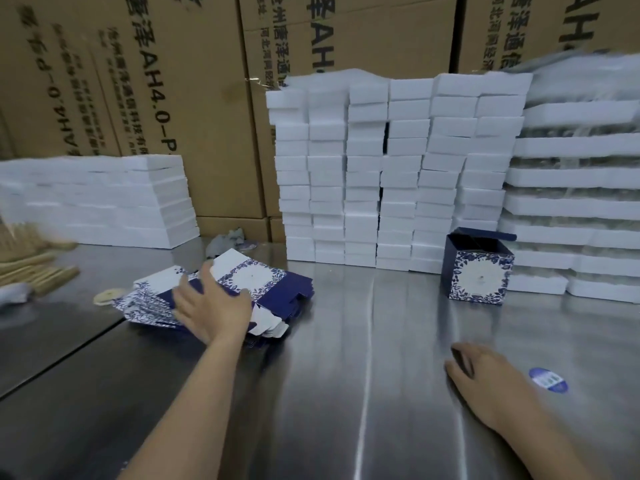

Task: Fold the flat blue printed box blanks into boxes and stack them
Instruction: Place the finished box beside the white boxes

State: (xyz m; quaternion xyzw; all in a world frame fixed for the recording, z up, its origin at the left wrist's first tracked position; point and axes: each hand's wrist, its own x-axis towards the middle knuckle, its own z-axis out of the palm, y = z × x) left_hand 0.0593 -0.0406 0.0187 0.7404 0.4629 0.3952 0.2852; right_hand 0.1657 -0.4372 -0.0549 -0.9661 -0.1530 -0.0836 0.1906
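Note:
A fanned pile of flat blue-and-white printed box blanks [263, 282] lies on the steel table [363, 341] left of centre. My left hand [211, 306] lies over the pile with fingers spread and straight, touching the top blanks. One folded blue printed box [479, 271] stands upright at the right, its lid flap open, next to the white stacks. My right hand [485, 379] hovers low over the bare table at the lower right, fingers loosely curled and holding nothing.
Tall stacks of white foam blocks [391, 174] line the back, with wrapped white trays [575, 202] at the right and a lower white stack [104, 202] at the left. Brown cartons [180, 98] stand behind. A round blue sticker [548, 380] lies by my right hand. Wooden sticks [31, 268] sit far left.

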